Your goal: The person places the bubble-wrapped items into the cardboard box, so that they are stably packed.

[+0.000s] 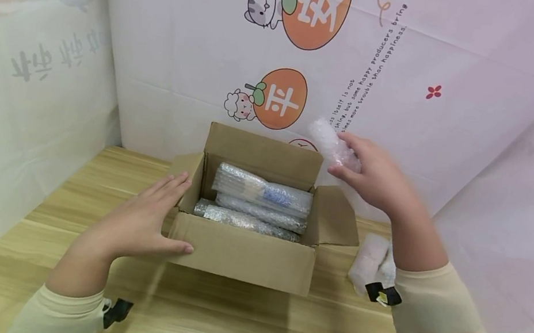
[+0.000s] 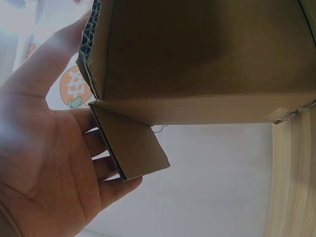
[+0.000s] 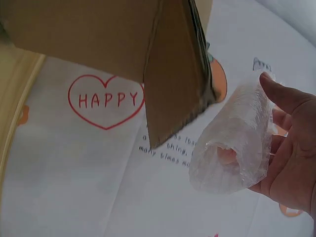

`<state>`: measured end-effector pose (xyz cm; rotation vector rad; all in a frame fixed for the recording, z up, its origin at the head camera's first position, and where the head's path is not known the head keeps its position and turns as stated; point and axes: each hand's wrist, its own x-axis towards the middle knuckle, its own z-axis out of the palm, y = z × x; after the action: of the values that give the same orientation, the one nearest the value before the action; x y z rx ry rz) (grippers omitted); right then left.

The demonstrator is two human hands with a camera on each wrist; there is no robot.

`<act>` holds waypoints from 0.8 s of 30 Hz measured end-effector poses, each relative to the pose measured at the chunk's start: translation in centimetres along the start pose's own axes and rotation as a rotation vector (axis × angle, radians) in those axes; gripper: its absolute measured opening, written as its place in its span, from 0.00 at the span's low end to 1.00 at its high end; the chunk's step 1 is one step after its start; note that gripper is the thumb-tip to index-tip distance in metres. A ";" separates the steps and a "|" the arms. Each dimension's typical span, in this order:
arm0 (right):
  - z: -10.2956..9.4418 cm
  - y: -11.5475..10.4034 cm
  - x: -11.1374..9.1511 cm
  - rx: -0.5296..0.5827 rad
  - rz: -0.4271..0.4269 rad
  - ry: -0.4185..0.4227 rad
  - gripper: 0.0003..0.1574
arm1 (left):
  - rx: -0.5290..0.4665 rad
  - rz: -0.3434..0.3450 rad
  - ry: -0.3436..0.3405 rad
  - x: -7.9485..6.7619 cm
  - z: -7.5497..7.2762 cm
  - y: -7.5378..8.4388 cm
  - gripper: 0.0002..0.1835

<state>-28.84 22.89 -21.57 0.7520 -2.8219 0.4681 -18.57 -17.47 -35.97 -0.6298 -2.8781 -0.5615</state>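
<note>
A cardboard box (image 1: 242,256) stands with its flaps spread. Inside lie several bubble-wrapped bundles (image 1: 263,192), one showing a blue patch through the plastic. My left hand (image 1: 145,223) rests at the box's left side, its fingers extended along the left flap (image 2: 131,143) and the thumb over the front flap. Above the back right corner, my right hand (image 1: 376,175) grips a roll of bubble wrap (image 1: 330,144) between thumb and fingers. The right wrist view shows the hollow end of this bubble wrap roll (image 3: 237,138), the right hand (image 3: 296,143) curled around its side.
To the right of the box, more bubble-wrapped pieces (image 1: 370,258) lie on the wooden table (image 1: 221,322), partly hidden by the right sleeve. A printed white cloth (image 1: 174,58) hangs behind the table, with similar cloth at both sides. The right flap (image 1: 337,218) sticks out sideways.
</note>
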 end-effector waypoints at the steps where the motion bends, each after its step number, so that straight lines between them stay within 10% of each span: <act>1: 0.2 -0.4 0.2 -0.012 -0.009 -0.010 0.45 | 0.001 0.000 -0.001 0.0 0.0 0.0 0.67; 24: 7.9 -7.5 2.4 -0.164 -0.221 -0.239 0.44 | 0.019 0.000 0.002 0.1 -0.1 -0.1 0.67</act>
<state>-27.84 12.91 -26.44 1.1341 -2.8941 0.1158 -18.68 -17.60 -35.93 -0.6263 -2.8783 -0.5342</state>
